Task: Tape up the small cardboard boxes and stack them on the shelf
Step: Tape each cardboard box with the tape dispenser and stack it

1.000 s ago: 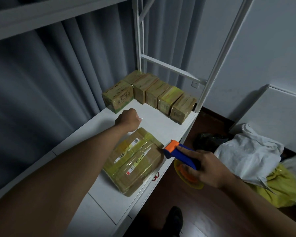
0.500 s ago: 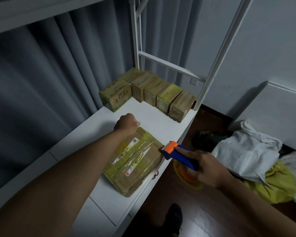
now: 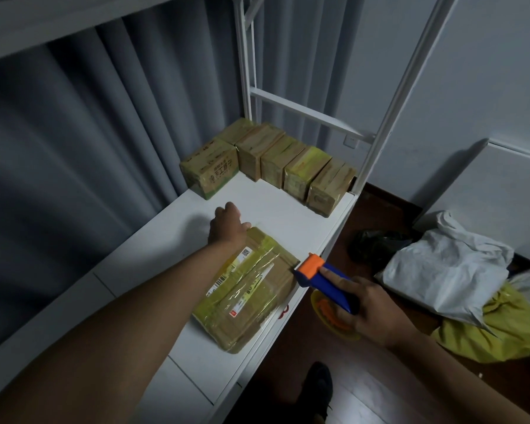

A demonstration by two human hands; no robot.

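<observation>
A flat cardboard box (image 3: 251, 298) wrapped in yellowish tape lies on the white shelf (image 3: 276, 215) near its front edge. My left hand (image 3: 227, 224) rests curled at the box's far corner and touches it. My right hand (image 3: 367, 310) grips a blue and orange tape dispenser (image 3: 322, 276), whose orange head touches the box's right edge. A yellow tape roll sits under that hand. Several small taped boxes (image 3: 291, 160) stand in a row at the shelf's far end, with one more taped box (image 3: 210, 169) at their left.
Grey curtains (image 3: 74, 142) hang behind the shelf. White frame posts (image 3: 389, 102) rise at the far end. On the wooden floor to the right lie a white bag (image 3: 447, 267), a yellow bag (image 3: 496, 332) and a dark bag (image 3: 371, 243). A shoe (image 3: 318, 390) shows below.
My left hand has slid back from the bare shelf onto the box's far corner. The dispenser stays at the box's right edge.
</observation>
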